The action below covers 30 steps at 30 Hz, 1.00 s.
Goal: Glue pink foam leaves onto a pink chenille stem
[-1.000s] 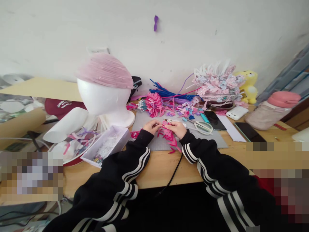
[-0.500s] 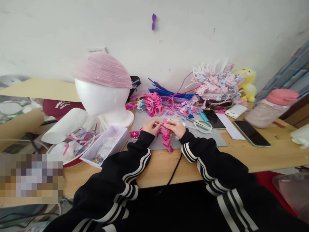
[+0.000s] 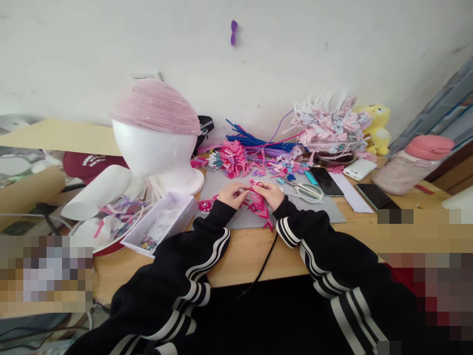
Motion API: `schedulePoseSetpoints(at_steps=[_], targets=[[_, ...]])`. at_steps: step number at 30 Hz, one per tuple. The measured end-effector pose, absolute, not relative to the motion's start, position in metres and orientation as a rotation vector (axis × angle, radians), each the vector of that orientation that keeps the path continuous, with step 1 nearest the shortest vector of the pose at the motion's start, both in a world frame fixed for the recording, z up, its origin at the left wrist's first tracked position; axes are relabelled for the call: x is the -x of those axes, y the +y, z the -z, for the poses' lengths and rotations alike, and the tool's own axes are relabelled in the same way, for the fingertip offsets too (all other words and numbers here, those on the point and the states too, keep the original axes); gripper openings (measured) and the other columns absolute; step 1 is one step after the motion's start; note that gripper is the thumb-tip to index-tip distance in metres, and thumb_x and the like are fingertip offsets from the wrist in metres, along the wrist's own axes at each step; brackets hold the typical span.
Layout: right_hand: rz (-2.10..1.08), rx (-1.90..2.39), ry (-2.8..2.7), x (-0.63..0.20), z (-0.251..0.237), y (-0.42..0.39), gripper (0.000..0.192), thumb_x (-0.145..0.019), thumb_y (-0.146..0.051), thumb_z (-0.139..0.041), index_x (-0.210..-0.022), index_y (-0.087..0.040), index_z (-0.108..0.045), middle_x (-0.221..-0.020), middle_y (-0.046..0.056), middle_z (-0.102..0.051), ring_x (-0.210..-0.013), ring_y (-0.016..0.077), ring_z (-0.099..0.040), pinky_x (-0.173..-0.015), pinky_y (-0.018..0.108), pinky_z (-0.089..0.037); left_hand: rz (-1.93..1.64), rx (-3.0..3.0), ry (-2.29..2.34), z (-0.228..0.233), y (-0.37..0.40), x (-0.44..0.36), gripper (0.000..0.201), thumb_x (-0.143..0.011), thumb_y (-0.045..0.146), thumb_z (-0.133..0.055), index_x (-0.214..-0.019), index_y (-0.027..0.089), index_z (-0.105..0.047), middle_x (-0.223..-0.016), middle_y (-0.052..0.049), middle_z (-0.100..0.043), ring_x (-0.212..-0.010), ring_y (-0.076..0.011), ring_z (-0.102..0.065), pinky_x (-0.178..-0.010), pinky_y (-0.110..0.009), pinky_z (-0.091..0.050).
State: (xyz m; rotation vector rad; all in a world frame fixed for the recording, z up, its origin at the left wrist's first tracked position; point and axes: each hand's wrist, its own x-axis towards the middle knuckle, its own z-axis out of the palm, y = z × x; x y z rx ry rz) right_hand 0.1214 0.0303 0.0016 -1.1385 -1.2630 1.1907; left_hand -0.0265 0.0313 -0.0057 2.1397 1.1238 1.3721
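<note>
step: I'm bending pink pipe-cleaner strip [image 3: 259,206] on grey mat [image 3: 325,211] | left hand [image 3: 232,193], right hand [image 3: 271,193] both pinch it | next: steady fingertip fold

Pink zigzag pipe-cleaner piece [image 3: 259,205], bent, on grey mat, trailing toward table edge.

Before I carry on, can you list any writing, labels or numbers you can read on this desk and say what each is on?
Maroon cap behind the white foam head: pale curved lettering on its front, too small and blurred to read.
Power bank, two phones, pink-lidded bottle: no legible marks.
Pink strip in the left hand and right hand: no text.
Nothing else readable.
</note>
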Motion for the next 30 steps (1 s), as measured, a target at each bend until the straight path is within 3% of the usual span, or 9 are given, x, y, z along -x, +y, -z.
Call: schedulePoseSetpoints(at_steps=[11,24,30], targets=[[-1.347,1.129,-1.227,-0.1199,-0.0052,0.0263,0.027,-0.047,-0.034,-0.069,-0.062,-0.013,-0.059,-0.050,-0.005,-0.052,-0.046,0.0061,-0.042,-0.047,0.022,-0.033,-1.392,-2.041,1.223,0.0037,0.0320,0.0263,0.017,-0.071,0.030,-0.052,-0.076,0.017,-0.062,-0.077,-0.002,-0.062,-0.050,-0.0059,-0.050,-0.052,-0.019,-0.044],[-1.195,1.219,-1.309,-0.1232,0.0008,0.0301,0.025,-0.052,-0.036,-0.067,-0.052,-0.013,-0.057,-0.045,-0.005,-0.049,-0.044,0.0059,-0.039,-0.047,0.022,-0.031,-1.456,-2.131,1.214,0.0058,0.0347,0.0281,0.014,-0.070,0.028,-0.054,-0.074,0.017,-0.063,-0.080,-0.003,-0.057,-0.049,-0.0040,-0.046,-0.050,-0.018,-0.043],[-1.268,1.174,-1.298,-0.1240,0.0022,0.0317,0.026,-0.053,-0.039,-0.066,-0.053,-0.014,-0.057,-0.046,-0.004,-0.049,-0.044,0.0068,-0.042,-0.045,0.022,-0.034,-1.435,-2.128,1.262,0.0027,0.0331,0.0292,0.013,-0.069,0.027,-0.056,-0.074,0.018,-0.063,-0.079,-0.002,-0.057,-0.046,-0.0029,-0.044,-0.047,-0.017,-0.041]])
